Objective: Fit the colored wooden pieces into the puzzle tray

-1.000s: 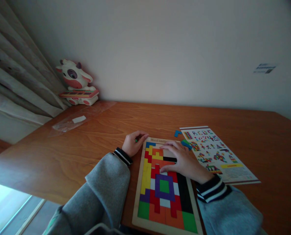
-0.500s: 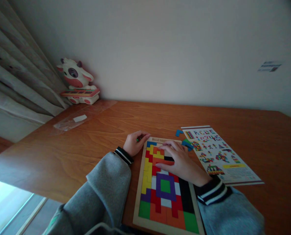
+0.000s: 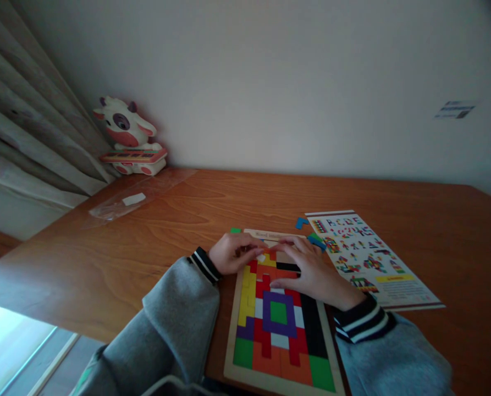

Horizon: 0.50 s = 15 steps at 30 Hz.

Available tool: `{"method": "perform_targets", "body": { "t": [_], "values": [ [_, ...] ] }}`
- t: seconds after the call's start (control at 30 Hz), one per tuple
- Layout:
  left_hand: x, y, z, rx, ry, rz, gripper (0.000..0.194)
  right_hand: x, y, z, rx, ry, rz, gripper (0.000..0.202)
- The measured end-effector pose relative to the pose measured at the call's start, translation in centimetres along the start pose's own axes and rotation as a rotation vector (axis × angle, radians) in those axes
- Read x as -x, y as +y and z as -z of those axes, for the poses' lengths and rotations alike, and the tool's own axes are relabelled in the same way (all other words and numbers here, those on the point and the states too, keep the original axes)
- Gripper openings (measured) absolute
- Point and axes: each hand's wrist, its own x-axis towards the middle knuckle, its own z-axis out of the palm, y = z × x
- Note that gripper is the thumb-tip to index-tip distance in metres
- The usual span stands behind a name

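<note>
A wooden puzzle board [image 3: 231, 352] lies before me, filled with coloured block pieces, among them a purple frame around a green centre [image 3: 279, 312]. My left hand [image 3: 236, 254] is over its upper left corner, fingers closed, with a small white puzzle piece [image 3: 261, 257] at the fingertips. My right hand [image 3: 311, 270] rests over the upper right of the board, thumb and fingers spread apart, and holds nothing that I can see. The fingers of both hands nearly meet and hide part of the top rows. A green piece [image 3: 235, 230] lies just off the board's upper left corner.
Blue [image 3: 302, 223] and green [image 3: 316, 238] pieces lie right of the board's top, beside a printed pattern sheet [image 3: 393, 291]. Clear plastic wrapping [image 3: 113, 208] and a cow toy with a keyboard [image 3: 133, 157] are at the back left of the wooden table [image 3: 229, 192].
My left hand has left the green piece by the corner and moved right onto the board, where a white piece now shows at its fingertips. My right hand has shifted slightly right.
</note>
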Motion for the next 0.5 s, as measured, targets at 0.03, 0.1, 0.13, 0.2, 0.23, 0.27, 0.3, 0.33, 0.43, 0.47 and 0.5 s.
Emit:
{"method": "perform_targets", "body": {
  "t": [0.03,0.1,0.13,0.2,0.23,0.27,0.3,0.33,0.43,0.47,0.5],
  "values": [
    [0.1,0.4,0.2,0.002,-0.068,-0.030,0.026,0.0,0.0,0.1,-0.005,-0.011,0.000,0.070],
    [0.3,1.2,0.5,0.007,-0.188,-0.081,0.029,0.0,0.0,0.2,-0.016,-0.028,0.005,0.068],
    [0.4,1.4,0.6,0.007,-0.232,-0.094,0.031,0.0,0.0,0.3,-0.020,-0.033,0.009,0.067],
    [0.6,1.8,0.7,-0.001,-0.292,-0.106,0.036,0.0,-0.1,0.3,-0.021,-0.041,0.013,0.064],
    [0.7,1.8,0.7,-0.007,-0.313,-0.109,0.039,0.1,-0.1,0.3,-0.018,-0.044,0.013,0.063],
    [0.8,1.9,0.6,-0.014,-0.334,-0.113,0.041,0.1,-0.2,0.3,-0.015,-0.046,0.015,0.063],
    [0.8,1.9,0.6,-0.021,-0.354,-0.118,0.043,0.1,-0.2,0.2,-0.010,-0.048,0.019,0.063],
    [0.9,2.0,0.5,-0.032,-0.373,-0.123,0.044,0.1,-0.1,0.2,-0.006,-0.047,0.026,0.063],
    [1.0,2.1,0.4,-0.092,-0.413,-0.127,0.046,0.2,0.1,0.1,0.010,-0.021,0.039,0.054],
    [1.0,2.1,0.4,-0.115,-0.424,-0.129,0.046,0.2,0.2,0.1,0.018,-0.004,0.039,0.048],
    [1.0,2.2,0.5,-0.133,-0.437,-0.132,0.046,0.1,0.3,0.1,0.027,0.016,0.035,0.042]
  ]
}}
